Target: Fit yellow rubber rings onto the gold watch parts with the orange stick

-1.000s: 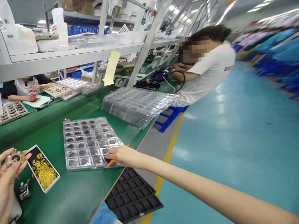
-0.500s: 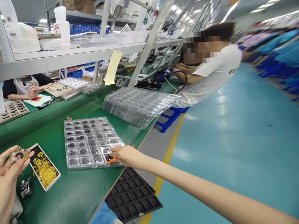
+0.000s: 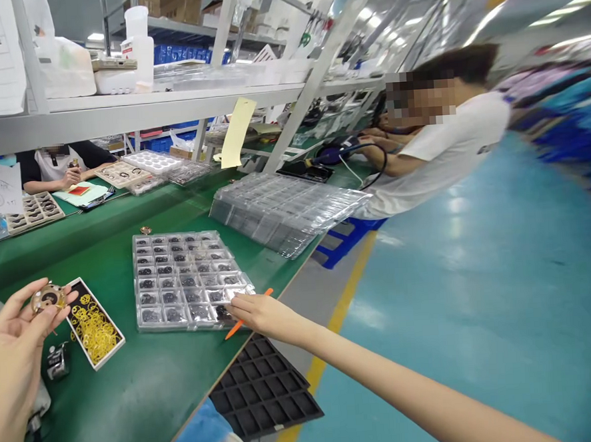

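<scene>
Between the thumb and fingers of my left hand [image 3: 20, 344] is a round, gold-rimmed watch movement [image 3: 48, 298], raised above the green bench. My right hand [image 3: 268, 316] holds an orange pointed tool [image 3: 234, 330], its tip angled down and left. Those fingertips are at the near right corner of a clear compartment tray [image 3: 189, 327], whose cells hold small dark round parts. Whether they touch a part there is hidden. Beside my left hand lies a white box [image 3: 115, 353] of yellow rings [image 3: 98, 334].
Behind the tray lies a stack of clear plastic trays [image 3: 285, 211]. Black trays [image 3: 266, 389] sit below the bench edge. A small dark metallic object [image 3: 58, 361] is near the white box. Co-workers sit across the bench and at right [image 3: 451, 151].
The view has shifted slightly, moving the scene rightward. My right hand and the orange tool have drawn a little back from the tray's corner. My left hand still holds the watch movement.
</scene>
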A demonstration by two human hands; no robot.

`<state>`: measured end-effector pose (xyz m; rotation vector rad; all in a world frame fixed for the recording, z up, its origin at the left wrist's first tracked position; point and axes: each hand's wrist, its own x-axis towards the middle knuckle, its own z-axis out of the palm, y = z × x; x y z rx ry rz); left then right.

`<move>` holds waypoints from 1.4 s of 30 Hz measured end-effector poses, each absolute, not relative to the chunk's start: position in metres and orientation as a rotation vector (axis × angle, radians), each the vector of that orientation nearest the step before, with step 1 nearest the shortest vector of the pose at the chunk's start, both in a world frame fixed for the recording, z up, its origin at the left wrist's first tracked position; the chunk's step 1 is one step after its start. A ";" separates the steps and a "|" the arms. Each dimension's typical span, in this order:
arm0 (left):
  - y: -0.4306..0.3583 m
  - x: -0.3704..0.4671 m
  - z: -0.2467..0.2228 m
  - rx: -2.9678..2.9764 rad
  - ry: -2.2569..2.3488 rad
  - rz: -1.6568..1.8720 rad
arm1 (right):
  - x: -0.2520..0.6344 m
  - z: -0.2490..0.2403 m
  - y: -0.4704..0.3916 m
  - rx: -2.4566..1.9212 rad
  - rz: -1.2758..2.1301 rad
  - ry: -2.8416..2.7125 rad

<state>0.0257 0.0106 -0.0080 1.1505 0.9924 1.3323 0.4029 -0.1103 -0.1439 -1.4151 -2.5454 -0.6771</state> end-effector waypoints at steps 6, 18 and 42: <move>0.008 0.028 -0.012 1.146 0.992 1.268 | 0.379 -0.126 -0.095 -1.134 -0.946 -2.378; 0.004 0.024 -0.015 1.253 0.912 1.022 | 0.215 -0.056 0.007 -0.525 -0.887 -1.957; 0.018 -0.007 -0.007 1.333 1.200 1.513 | 0.183 -0.045 0.071 -0.959 -0.139 -2.394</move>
